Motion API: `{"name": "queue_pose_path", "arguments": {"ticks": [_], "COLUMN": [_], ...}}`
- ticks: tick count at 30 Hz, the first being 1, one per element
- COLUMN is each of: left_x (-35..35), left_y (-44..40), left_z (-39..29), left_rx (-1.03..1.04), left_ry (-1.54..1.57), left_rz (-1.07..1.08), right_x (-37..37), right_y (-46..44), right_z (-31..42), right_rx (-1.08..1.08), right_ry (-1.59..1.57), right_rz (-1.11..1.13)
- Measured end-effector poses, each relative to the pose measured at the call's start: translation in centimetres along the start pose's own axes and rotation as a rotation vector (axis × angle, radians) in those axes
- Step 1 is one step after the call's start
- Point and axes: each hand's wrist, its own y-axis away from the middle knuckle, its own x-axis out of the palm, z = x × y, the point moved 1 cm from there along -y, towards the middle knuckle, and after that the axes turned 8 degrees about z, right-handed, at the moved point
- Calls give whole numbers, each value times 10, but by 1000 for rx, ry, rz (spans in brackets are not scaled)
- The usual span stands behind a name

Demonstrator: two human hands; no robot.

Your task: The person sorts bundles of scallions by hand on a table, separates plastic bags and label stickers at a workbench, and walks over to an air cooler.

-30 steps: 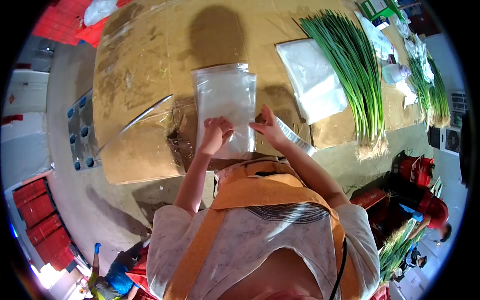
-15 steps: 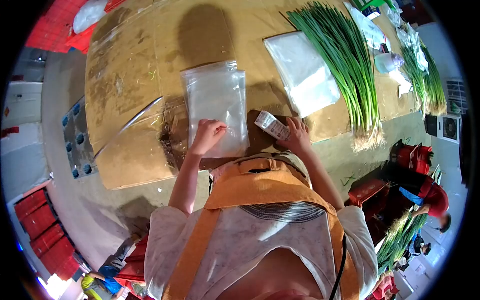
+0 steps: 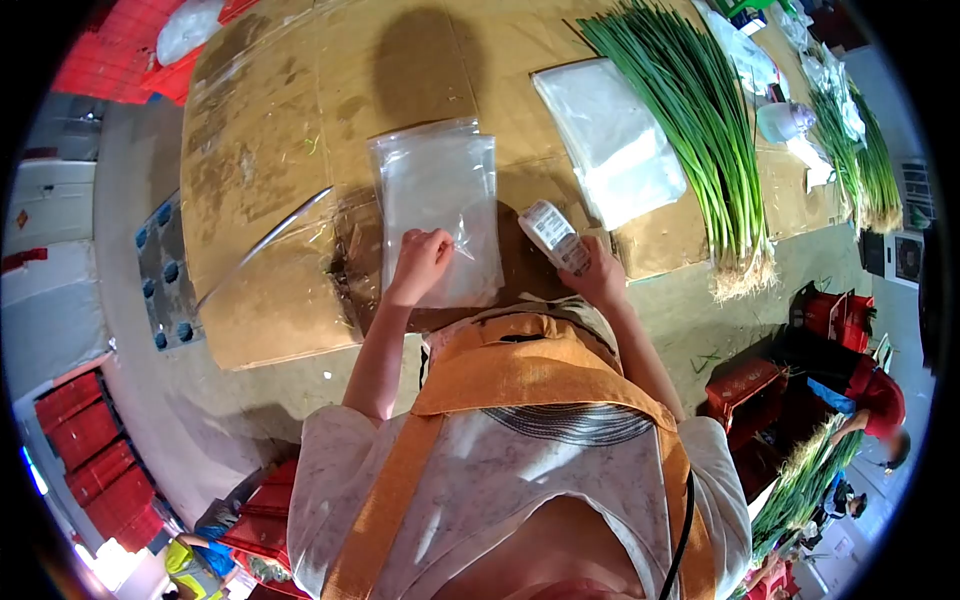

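Observation:
My left hand is over a stack of clear plastic bags, its fingers curled together. Whatever they pinch, if anything, is hidden; the plastic creases brightly just beside the fingertips. In my right hand is a roll of printed white labels, tilted up off the cardboard, with the fingers around its near end. A second pile of clear bags lies beyond the roll, to the right. Next to that pile rests a large bunch of green onions, roots toward me.
Cardboard covers the table, and a thin metal strip curves over its left part. More green onions lie at the far right. Red crates stand on the floor at right, near a person in a red shirt.
My right hand has taken hold of the label roll and raised its near end. My left hand has curled more tightly and shifted slightly over the bags. The view has moved a little.

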Motion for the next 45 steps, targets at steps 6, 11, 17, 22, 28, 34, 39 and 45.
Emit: {"name": "queue_pose_path", "arguments": {"ticks": [6,11,17,22,28,34,39,45], "left_x": [4,7,8,18,45,47,29,27], "left_y": [-1,-1,13,28,22,18,24,25], "left_z": [-4,-7,-11,-21,-9,-3,-15,-13], "left_rx": [29,19,-40,-209,-397,-530,-515,-435], "left_ry": [-82,-89,-173,-139,-83,-31,60,102], "left_rz": [-143,-211,-45,-73,-134,-190,-232,-396], "right_x": [-14,-13,-14,-20,-26,-7,0,3], "right_y": [-2,-3,-10,-23,-38,-53,-57,-56], "right_z": [8,6,3,-3,-7,-37,-50,-52], "right_rx": [42,40,0,-77,-205,-353,-442,-397], "right_ry": [-376,-605,-704,-853,-544,-178,-351,-326], "right_rz": [24,54,52,138,177,209,238,230]}}
